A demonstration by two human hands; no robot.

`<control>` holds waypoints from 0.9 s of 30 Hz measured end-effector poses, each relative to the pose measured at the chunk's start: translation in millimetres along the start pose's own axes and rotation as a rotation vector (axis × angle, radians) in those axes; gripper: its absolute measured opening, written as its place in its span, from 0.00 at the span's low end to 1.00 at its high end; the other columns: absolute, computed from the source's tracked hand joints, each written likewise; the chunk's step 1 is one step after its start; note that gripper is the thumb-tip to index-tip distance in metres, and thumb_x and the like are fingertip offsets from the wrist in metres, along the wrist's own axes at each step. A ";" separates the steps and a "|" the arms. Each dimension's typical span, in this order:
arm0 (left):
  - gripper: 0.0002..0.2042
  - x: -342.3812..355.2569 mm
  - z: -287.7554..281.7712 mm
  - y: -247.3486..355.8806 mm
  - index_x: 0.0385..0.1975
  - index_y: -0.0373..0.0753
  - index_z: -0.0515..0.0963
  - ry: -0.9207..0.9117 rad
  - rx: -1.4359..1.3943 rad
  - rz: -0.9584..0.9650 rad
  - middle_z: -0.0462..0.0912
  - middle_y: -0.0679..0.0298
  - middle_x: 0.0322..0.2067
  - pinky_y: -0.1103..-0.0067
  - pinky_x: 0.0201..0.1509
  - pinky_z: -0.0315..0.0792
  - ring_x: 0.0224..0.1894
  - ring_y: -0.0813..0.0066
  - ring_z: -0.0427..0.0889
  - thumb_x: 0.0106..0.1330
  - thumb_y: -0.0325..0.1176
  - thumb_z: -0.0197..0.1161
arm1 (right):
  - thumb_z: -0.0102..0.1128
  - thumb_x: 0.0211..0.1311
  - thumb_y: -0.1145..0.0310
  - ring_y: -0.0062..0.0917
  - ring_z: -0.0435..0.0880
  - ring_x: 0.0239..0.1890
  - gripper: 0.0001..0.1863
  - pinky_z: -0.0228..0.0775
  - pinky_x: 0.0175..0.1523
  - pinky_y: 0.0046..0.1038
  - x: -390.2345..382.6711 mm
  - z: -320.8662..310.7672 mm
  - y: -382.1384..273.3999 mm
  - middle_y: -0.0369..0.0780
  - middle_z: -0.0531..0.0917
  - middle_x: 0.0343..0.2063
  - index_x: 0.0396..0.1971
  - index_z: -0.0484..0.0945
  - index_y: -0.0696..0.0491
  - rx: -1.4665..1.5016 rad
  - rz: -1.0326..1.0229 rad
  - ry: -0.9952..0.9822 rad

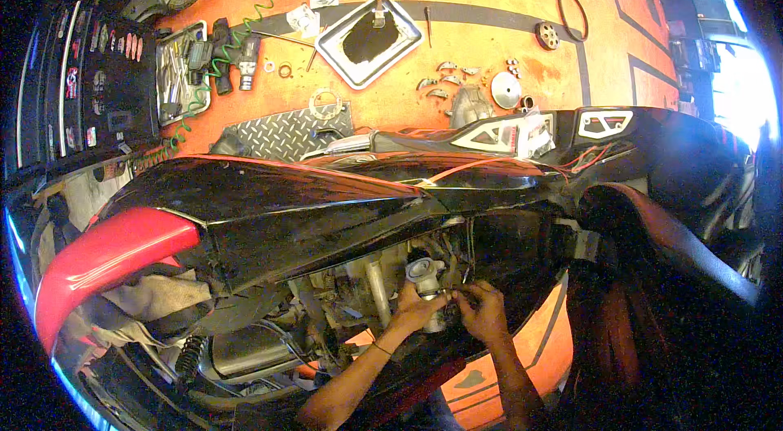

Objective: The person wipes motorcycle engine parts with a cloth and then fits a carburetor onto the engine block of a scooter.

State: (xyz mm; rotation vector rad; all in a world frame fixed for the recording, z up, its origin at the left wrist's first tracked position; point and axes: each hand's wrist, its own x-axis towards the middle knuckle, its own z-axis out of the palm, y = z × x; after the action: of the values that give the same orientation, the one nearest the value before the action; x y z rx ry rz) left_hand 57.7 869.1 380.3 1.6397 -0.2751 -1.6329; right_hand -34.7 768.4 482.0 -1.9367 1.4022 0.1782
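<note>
A black scooter body (318,219) with a red tail panel (114,256) stretches across the view. In the opening in its side, my left hand (414,309) is wrapped round a silver metal part with a round mouth (423,269), which looks like a carburetor or throttle body. Just to its right, my right hand (483,310) has its fingers pinched together against the same part's right side. Something thin shows above those fingertips, too small to name. Left of my left hand runs a pale metal tube (378,288); hoses and cables around it are partly in shadow.
On the orange floor beyond the scooter are a white tray (326,46) of dark liquid with a brush (379,11), a checkered metal plate (285,131), a round metal disc (506,91) and a belt (573,15). A tool tray (204,31) and green coiled hose (261,11) lie left.
</note>
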 end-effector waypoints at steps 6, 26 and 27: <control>0.30 -1.7 -3.8 7.2 0.51 0.40 0.67 0.024 -0.015 0.040 0.78 0.63 0.41 0.73 0.50 0.72 0.43 0.70 0.77 0.47 0.37 0.72 | 0.59 0.53 0.74 0.46 0.77 0.32 0.07 0.70 0.38 0.39 -1.7 4.4 2.5 0.50 0.77 0.27 0.32 0.79 0.59 -0.066 -0.099 0.009; 0.29 -8.0 -12.3 45.9 0.49 0.37 0.72 -0.026 -0.086 -0.017 0.80 0.60 0.43 0.76 0.52 0.69 0.44 0.70 0.77 0.47 0.38 0.74 | 0.63 0.52 0.70 0.41 0.80 0.28 0.08 0.72 0.35 0.33 2.2 -1.9 -0.6 0.47 0.80 0.26 0.30 0.80 0.59 -0.017 -0.052 -0.038; 0.29 -7.2 -12.2 45.9 0.49 0.36 0.72 -0.020 -0.083 -0.051 0.80 0.59 0.43 0.76 0.51 0.69 0.44 0.70 0.77 0.47 0.38 0.74 | 0.63 0.52 0.70 0.41 0.80 0.28 0.08 0.72 0.35 0.33 4.9 -5.1 -0.5 0.47 0.80 0.26 0.29 0.80 0.59 -0.044 -0.050 -0.081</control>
State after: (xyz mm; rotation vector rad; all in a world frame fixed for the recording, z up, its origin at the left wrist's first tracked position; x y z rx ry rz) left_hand 84.6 847.8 413.8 1.5801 -0.1742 -1.6767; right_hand -33.8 761.5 483.5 -1.9761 1.3066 0.2627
